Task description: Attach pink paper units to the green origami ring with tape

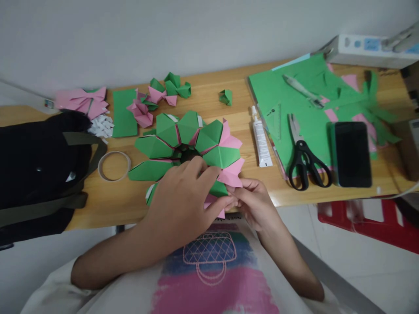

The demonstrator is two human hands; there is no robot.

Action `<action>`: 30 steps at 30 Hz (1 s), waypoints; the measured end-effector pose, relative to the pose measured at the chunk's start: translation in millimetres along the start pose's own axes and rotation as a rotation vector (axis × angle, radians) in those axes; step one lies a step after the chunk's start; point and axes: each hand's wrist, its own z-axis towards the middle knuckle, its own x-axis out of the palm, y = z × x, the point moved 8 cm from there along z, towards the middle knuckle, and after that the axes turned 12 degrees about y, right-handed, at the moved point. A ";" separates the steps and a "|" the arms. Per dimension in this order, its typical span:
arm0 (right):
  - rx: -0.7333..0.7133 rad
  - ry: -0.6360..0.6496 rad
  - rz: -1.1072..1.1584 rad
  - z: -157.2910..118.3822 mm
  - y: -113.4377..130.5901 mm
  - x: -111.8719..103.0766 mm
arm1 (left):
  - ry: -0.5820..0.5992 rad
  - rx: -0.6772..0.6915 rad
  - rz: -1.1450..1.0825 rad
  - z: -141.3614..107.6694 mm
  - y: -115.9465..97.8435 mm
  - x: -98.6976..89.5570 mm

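Note:
A folded paper flower (pixel 209 135), green on top with pink petals along its right side and a dark hole in the middle, lies near the table's front edge. Across its near part rests my left hand (pixel 183 196), fingers curled over the green folds and thumb reaching toward the right rim. My right hand (pixel 257 203) pinches the flower's near right edge, just below a pink petal (pixel 231 178). Both sets of fingertips meet closely there, and the exact spot they grip is partly hidden. A white glue tube (pixel 261 141) lies to the right of the flower.
Behind the flower are loose pink and green folded pieces (pixel 140 111). A tape roll (pixel 114 166) and black bag (pixel 39 170) are at left. At right lie scissors (pixel 303 159), a phone (pixel 352 155), a cutter knife (pixel 303 90) and green paper sheets (pixel 271 91).

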 end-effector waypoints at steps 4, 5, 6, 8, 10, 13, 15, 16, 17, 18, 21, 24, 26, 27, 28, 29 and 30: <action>-0.022 0.007 -0.058 -1.9 4.9 -0.7 | 0.037 -0.029 0.021 1.4 0.0 1.6; -0.025 0.010 -0.061 -2.4 5.6 -0.8 | 0.045 -0.039 0.023 1.8 0.1 1.5; -0.026 0.013 -0.061 -2.8 5.8 -0.8 | 0.055 -0.046 0.025 2.3 0.1 1.5; -0.019 0.017 -0.055 -3.3 5.5 -0.5 | 0.070 -0.042 0.029 3.0 -1.2 1.3; -0.013 0.015 -0.051 -3.2 5.1 -0.5 | 0.074 -0.035 0.032 3.3 -2.0 0.9; 0.003 0.015 -0.050 -1.5 3.7 -0.6 | 0.080 -0.036 0.026 3.0 -1.3 2.1; 0.025 0.010 -0.042 0.2 1.3 -1.7 | 0.072 -0.039 0.025 2.7 -0.3 2.6; 0.033 0.006 -0.032 1.1 0.0 -2.3 | 0.065 -0.033 0.027 2.6 -0.4 2.7; 0.035 0.000 -0.015 2.0 -0.8 -3.0 | 0.056 -0.034 0.029 2.6 -0.1 2.4; 0.035 -0.005 0.004 2.8 -1.5 -3.4 | 0.045 -0.028 0.033 2.6 -0.4 1.8; 0.051 -0.010 0.050 4.7 -4.0 -2.2 | 0.032 -0.016 0.043 3.0 -1.5 0.2; 0.063 -0.006 0.065 5.7 -5.0 0.4 | 0.051 -0.020 0.030 3.7 -1.4 -0.2; 0.033 -0.005 0.059 6.5 -2.9 0.4 | 0.083 -0.029 0.016 4.1 -0.7 1.3; 0.012 -0.005 0.047 7.0 -1.4 -0.3 | 0.092 -0.029 0.011 4.0 -0.8 1.6; -0.005 -0.001 0.031 7.4 0.0 -1.2 | 0.097 -0.028 0.009 3.9 -1.0 1.8; -0.016 0.006 0.016 7.8 1.0 -2.1 | 0.095 -0.025 0.009 3.5 -1.6 1.5; -0.022 0.019 0.001 8.2 1.8 -2.8 | 0.098 -0.018 0.011 3.1 -2.5 1.7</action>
